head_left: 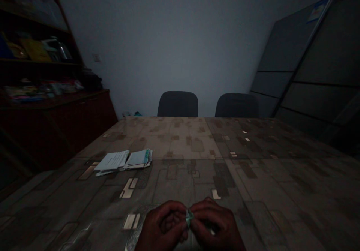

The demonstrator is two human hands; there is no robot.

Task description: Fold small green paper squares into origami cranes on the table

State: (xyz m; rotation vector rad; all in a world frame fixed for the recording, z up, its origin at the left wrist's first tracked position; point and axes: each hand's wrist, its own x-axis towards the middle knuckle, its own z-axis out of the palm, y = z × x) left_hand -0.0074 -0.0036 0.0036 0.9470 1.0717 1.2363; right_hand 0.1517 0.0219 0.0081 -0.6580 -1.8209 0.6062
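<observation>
So I'm treating the green paper (189, 218) as the middle of the clock, with 12 pointing straight across the table (180, 140). It's a tiny folded-looking bit, green and whitish, and it's sitting right between the fingertips of both hands near the close edge of the view. Too small and dim to make out any print.

Left hand (161, 226) is coming in at 9 o'clock, pinching the paper between thumb and index finger while the other fingers are curling in underneath. Right hand (218, 221) is at 3 o'clock, also pinching it with thumb and fingertips, so the two hands are nearly meeting at the paper.

Out at 10 o'clock two paper stacks are lying on the patterned cover: a whiter stack (111, 161), and just beside it, nearer 11, a smaller stack (137, 158) showing a teal strip on one end.

Across the far edge, one dark chair (177, 104) is standing at 12 and another chair (237, 104) at 1. Way off at 10 a dark red cabinet (81, 112) is holding loads of clutter, mostly lost in the gloom.
</observation>
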